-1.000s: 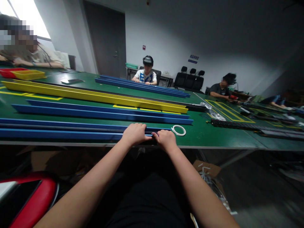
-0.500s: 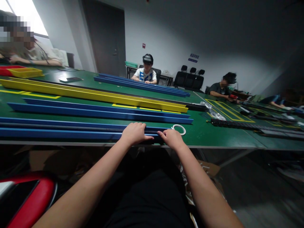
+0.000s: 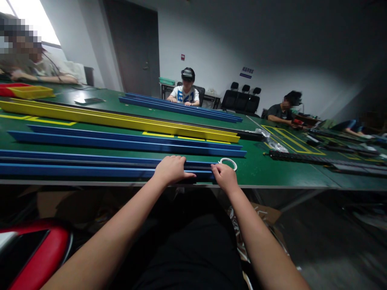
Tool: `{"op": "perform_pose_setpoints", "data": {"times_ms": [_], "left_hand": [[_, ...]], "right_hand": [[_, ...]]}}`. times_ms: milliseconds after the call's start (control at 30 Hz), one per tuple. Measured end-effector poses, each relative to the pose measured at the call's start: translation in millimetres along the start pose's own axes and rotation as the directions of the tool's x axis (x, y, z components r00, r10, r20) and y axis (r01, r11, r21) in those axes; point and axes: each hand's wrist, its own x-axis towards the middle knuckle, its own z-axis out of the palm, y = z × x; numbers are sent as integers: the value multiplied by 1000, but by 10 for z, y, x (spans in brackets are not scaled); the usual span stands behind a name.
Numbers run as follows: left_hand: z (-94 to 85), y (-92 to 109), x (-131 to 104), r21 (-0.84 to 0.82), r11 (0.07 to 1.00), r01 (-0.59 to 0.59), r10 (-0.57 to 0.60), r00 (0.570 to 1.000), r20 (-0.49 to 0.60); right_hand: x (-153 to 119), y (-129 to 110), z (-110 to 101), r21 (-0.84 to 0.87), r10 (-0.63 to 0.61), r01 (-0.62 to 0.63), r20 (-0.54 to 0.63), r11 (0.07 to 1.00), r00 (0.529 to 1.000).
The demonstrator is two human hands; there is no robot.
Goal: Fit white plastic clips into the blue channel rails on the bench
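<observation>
A long blue channel (image 3: 90, 170) lies along the near edge of the green table (image 3: 272, 173), with a dark strip running inside it. Over its right part rests my left hand (image 3: 171, 170), its fingers wrapped across the channel and its thumb pointing right. My right hand (image 3: 225, 176) is closed in a pinch at the channel's right end; what sits between the fingertips is too small to make out. A white ring, like a roll of tape (image 3: 229, 162), lies just behind my right hand.
Behind are another blue channel (image 3: 127, 143), a yellow channel (image 3: 121, 121) and more blue channels (image 3: 181, 109). Black strips (image 3: 302, 158) and clear plastic (image 3: 276, 145) lie right. Yellow tray (image 3: 33, 92) at left. Several people sit around the table. Red seat (image 3: 57, 249) lower left.
My right hand has slid to the right along the channel, away from my left hand, and now covers part of the white ring's near side. My left hand has stayed in place.
</observation>
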Motion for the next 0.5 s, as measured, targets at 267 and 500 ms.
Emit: {"op": "perform_pose_setpoints", "data": {"times_ms": [267, 500], "left_hand": [[-11, 3, -2, -5, 1000, -7, 7, 1000, -6], [-30, 13, -4, -27, 999, 25, -25, 1000, 14]], "right_hand": [[52, 193, 16, 293, 95, -111, 69, 950, 993], [84, 347, -35, 368, 80, -136, 164, 920, 983]]}}
